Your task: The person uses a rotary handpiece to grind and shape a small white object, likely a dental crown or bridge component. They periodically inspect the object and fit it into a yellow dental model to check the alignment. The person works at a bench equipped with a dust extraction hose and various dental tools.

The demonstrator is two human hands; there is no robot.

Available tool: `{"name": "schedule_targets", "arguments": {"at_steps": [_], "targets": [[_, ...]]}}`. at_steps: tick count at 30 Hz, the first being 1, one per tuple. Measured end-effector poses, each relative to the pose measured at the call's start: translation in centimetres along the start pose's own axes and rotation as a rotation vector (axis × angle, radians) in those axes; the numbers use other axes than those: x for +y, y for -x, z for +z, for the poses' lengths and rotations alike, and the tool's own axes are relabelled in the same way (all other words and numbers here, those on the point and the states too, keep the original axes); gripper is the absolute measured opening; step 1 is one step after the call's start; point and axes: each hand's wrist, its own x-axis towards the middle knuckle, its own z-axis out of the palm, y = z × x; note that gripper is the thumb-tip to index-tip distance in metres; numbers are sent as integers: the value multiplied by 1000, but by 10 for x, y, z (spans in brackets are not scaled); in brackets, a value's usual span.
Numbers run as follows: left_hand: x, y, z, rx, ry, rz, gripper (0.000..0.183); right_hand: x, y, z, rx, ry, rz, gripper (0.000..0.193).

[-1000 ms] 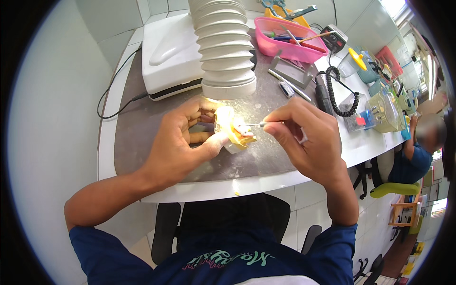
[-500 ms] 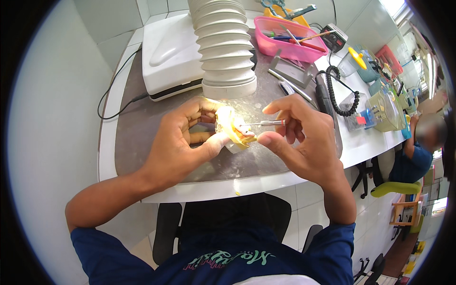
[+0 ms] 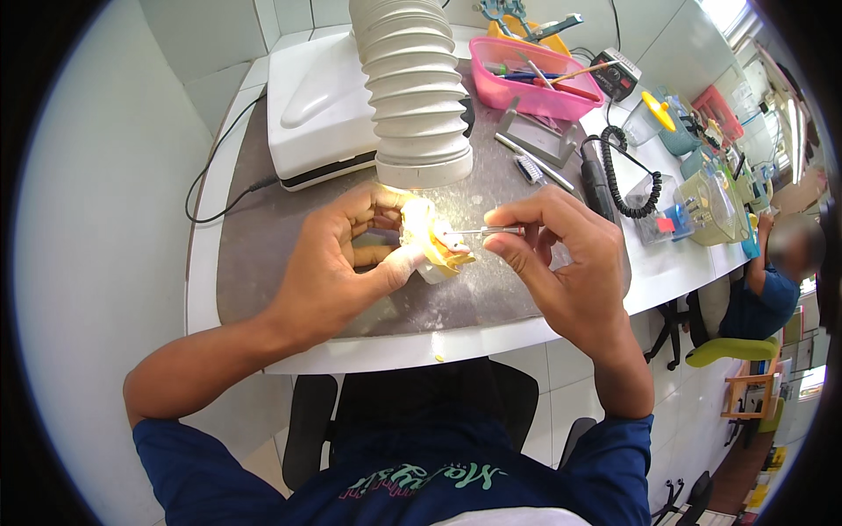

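Yellow-and-white dental cast (image 3: 431, 241) sits clamped in the curled left hand (image 3: 338, 263); right hand (image 3: 561, 259) pinches a thin metal pick (image 3: 481, 231), tip touching it.

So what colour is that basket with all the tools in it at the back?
The basket is bright pink, seen clearly in the head view, behind the ribbed white hose.

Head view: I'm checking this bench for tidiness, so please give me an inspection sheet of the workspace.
Surface: grey bench top, dusty.
Job's things: yellow and white dental model; thin metal tool, tip at the model.
Clutter: white machine, ribbed hose, pink tray of tools.
Hands: left hand holds the model; right hand pinches the tool.
Cables: black cord; coiled cord.
Surroundings: another person seated at right.
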Motion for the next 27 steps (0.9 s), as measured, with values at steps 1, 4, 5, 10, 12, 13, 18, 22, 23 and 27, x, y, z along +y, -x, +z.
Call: {"name": "schedule_targets", "arguments": {"at_steps": [1, 4, 5, 10, 12, 13, 18, 22, 23, 27], "targets": [[-1, 0, 0, 0, -6, 1, 43, 1, 1, 1, 3, 9, 2, 12], [-1, 1, 0, 3, -19, 0, 43, 3, 3, 4, 15, 28, 0, 13], [0, 0, 1, 7, -20, 0, 42, 4, 2, 5, 21, 31, -9, 13], [1, 0, -1, 11, -38, -20, 38, 6, -2, 4, -21, -17, 59, 13], [3, 1, -1, 22, -48, -27, 36, 9, -3, 2, -73, -77, 157, 13], [4, 2, -1, 22, -74, -33, 36, 12, -4, 3, -76, -112, 152, 13], [6, 2, -1, 23, -132, -31, 39, 27, -4, 4, -124, -308, 258, 13], [-2, 1, 1, 102, -103, 36, 37, 41, -6, -6, 1, -301, 336, 16], [-3, 1, 1, 103, -99, 43, 37, 43, -7, -6, 15, -194, 308, 17], [-1, 0, 3, 121, -103, 29, 37, 36, -9, 4, 164, 207, 55, 22]]}}
